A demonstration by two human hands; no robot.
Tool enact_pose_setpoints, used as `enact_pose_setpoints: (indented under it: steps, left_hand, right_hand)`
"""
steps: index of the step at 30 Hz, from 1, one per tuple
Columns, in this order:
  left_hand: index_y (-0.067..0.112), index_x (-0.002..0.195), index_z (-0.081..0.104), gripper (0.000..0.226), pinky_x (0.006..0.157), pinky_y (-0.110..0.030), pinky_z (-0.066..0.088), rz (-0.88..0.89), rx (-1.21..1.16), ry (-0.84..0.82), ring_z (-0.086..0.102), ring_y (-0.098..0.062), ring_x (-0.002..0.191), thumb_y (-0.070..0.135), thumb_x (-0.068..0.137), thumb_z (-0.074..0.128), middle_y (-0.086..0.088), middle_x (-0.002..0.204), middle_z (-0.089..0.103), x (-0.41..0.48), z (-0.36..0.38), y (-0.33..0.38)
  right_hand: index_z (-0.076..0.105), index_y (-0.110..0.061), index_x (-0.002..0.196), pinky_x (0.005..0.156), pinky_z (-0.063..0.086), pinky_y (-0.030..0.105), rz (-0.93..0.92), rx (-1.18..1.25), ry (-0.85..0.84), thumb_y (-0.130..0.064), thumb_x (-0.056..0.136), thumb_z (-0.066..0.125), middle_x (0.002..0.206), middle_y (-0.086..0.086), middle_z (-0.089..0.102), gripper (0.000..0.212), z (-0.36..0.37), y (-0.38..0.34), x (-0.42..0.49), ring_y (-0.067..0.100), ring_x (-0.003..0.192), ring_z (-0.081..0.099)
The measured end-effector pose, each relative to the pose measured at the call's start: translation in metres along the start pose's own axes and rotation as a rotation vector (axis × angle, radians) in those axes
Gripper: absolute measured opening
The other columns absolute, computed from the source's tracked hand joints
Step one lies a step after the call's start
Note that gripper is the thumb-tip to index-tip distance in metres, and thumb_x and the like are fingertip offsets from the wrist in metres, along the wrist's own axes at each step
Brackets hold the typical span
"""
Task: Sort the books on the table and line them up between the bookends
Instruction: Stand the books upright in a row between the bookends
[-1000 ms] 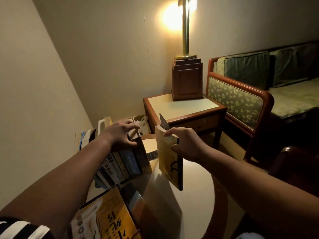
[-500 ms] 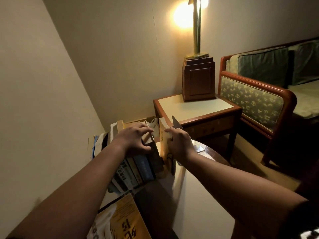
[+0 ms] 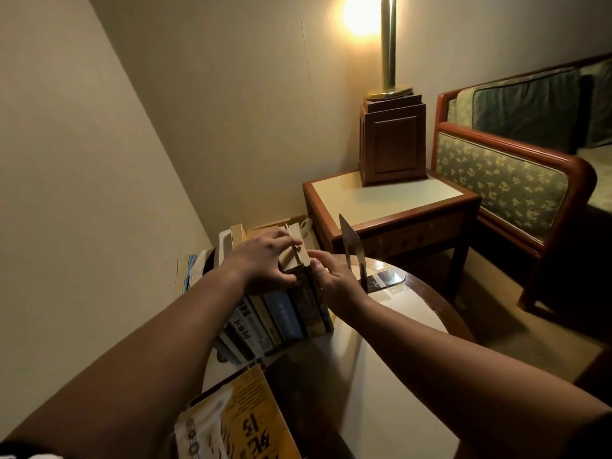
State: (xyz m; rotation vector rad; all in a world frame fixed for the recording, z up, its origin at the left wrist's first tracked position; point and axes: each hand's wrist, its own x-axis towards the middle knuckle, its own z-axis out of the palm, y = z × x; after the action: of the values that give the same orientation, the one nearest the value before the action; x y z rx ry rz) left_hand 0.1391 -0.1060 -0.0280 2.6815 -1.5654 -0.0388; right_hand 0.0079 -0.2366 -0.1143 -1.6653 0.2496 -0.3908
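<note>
A row of books (image 3: 281,321) stands upright on the round table (image 3: 381,376), spines toward me. My left hand (image 3: 265,261) lies over the tops of the right-hand books, fingers curled across them and thumb on the spines. The tan book (image 3: 299,251) now stands at the right end of the row. My right hand (image 3: 334,276) presses flat against its outer cover. A black metal bookend (image 3: 352,251) stands a little to the right, apart from the row. The left bookend is hidden. A yellow book (image 3: 246,415) lies flat near me.
A wooden side table (image 3: 390,200) carrying a lamp base (image 3: 392,140) stands just beyond the round table. A green upholstered sofa (image 3: 503,180) is at the right. The wall runs close along the left. A cardboard box (image 3: 291,223) sits behind the books.
My right hand carried the tan book leftward and set it against the right end of the row. The bookend it hid now stands exposed. My left hand stayed on the book tops.
</note>
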Motion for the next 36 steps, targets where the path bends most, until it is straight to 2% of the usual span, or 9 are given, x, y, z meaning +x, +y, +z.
enact_pose_setpoints:
  steps: [3,7,11,14,18,22,26,30,36]
  left_hand:
    - [0.04,0.147,0.036,0.083,0.11,-0.05,0.037,-0.023,0.004,-0.085,0.024,-0.027,0.143,0.06,0.075,0.072,0.002,0.158,0.025,0.008,-0.007,0.005]
    - [0.041,0.149,0.033,0.084,0.114,-0.054,0.03,0.002,0.133,-0.132,0.022,-0.031,0.143,0.065,0.077,0.068,0.002,0.16,0.023,0.019,-0.01,0.018]
    - [0.043,0.139,0.045,0.071,0.11,-0.055,0.037,0.059,0.098,-0.055,0.024,-0.026,0.143,0.059,0.075,0.07,0.005,0.155,0.03,0.016,0.004,0.011]
    - [0.042,0.137,0.048,0.068,0.109,-0.053,0.04,0.065,0.059,-0.014,0.026,-0.024,0.143,0.057,0.074,0.07,0.005,0.153,0.033,0.013,0.006,0.01]
    - [0.04,0.138,0.047,0.068,0.11,-0.052,0.039,0.045,0.081,-0.015,0.024,-0.024,0.144,0.057,0.076,0.069,0.005,0.155,0.03,0.011,0.008,0.015]
    - [0.038,0.141,0.044,0.064,0.115,-0.052,0.031,-0.005,0.099,-0.048,0.019,-0.026,0.147,0.063,0.084,0.061,0.002,0.159,0.026,0.012,0.004,0.024]
    - [0.031,0.149,0.032,0.073,0.118,-0.051,0.019,-0.096,0.09,-0.082,0.008,-0.027,0.15,0.059,0.087,0.06,0.0,0.164,0.013,0.013,0.013,0.038]
    - [0.026,0.148,0.035,0.08,0.119,-0.051,0.017,-0.1,-0.004,0.041,0.009,-0.028,0.15,0.053,0.082,0.07,-0.004,0.162,0.018,0.008,0.03,0.038]
    - [0.027,0.141,0.046,0.074,0.117,-0.054,0.022,-0.074,-0.099,0.136,0.017,-0.03,0.148,0.049,0.077,0.076,-0.005,0.159,0.027,0.002,0.036,0.031]
  right_hand:
    - [0.042,-0.032,0.147,0.076,0.054,0.02,0.065,0.138,-0.087,-0.027,0.107,0.041,0.142,0.004,0.047,0.04,-0.001,0.011,-0.006,0.015,0.123,0.049]
    - [0.037,-0.033,0.15,0.082,0.052,0.021,0.088,0.238,-0.133,-0.015,0.106,0.042,0.15,0.004,0.038,0.047,-0.001,0.024,-0.009,0.015,0.129,0.04]
    - [0.043,-0.034,0.147,0.085,0.054,0.029,0.104,0.31,-0.169,-0.016,0.104,0.048,0.152,0.012,0.039,0.047,-0.007,0.032,-0.004,0.028,0.14,0.039]
    - [0.049,-0.034,0.143,0.081,0.057,0.031,0.135,0.275,-0.177,-0.021,0.102,0.053,0.143,0.014,0.048,0.043,-0.011,0.04,-0.005,0.029,0.133,0.048]
    - [0.05,-0.03,0.143,0.089,0.058,0.04,0.152,0.199,-0.169,-0.013,0.1,0.056,0.135,0.014,0.054,0.046,-0.014,0.054,-0.015,0.029,0.126,0.054]
    - [0.05,-0.026,0.142,0.077,0.057,0.024,0.163,0.197,-0.158,-0.004,0.099,0.054,0.132,0.01,0.056,0.048,-0.016,0.057,-0.03,0.018,0.116,0.058]
    - [0.05,-0.031,0.139,0.078,0.054,0.023,0.144,0.155,-0.138,-0.005,0.098,0.057,0.133,0.006,0.057,0.049,-0.017,0.058,-0.04,0.021,0.118,0.059]
    - [0.048,-0.023,0.142,0.067,0.052,0.011,0.118,0.099,-0.108,-0.003,0.097,0.057,0.125,-0.004,0.054,0.05,-0.014,0.053,-0.052,0.004,0.101,0.059]
    - [0.057,-0.022,0.127,0.089,0.053,0.024,0.086,-0.108,-0.064,-0.011,0.096,0.061,0.12,-0.004,0.061,0.033,0.001,0.057,-0.066,0.014,0.115,0.06]
